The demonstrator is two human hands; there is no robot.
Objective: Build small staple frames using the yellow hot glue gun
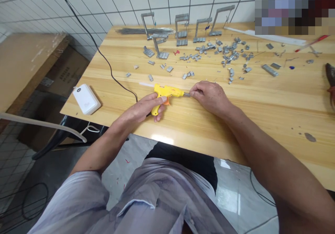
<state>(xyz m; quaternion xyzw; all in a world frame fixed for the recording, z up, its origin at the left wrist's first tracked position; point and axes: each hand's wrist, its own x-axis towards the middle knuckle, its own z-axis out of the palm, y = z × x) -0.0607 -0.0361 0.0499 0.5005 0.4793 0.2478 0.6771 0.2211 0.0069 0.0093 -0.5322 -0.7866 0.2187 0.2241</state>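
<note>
My left hand [146, 107] is wrapped round the handle of a yellow glue gun [171, 91] with an orange trigger. The gun lies sideways over the wooden table, its metal nozzle pointing right, and a pale glue stick [146, 84] juts from its rear. At the nozzle tip, my right hand [209, 95] is closed, thumb and forefinger pinched together; whatever is between them is too small to name. Beyond the hands lie many small grey metal pieces [231, 54]. Several upright grey frames on flat bases, one of them a tall frame [216, 19], stand near the wall.
A white power bank [87, 99] rests at the table's left edge, with a black cable [104, 57] running down to the glue gun. Thin metal rods [143, 31], a white strip [264, 35] and a red pen [311, 43] lie at the back. Pliers [331, 83] are at the right edge.
</note>
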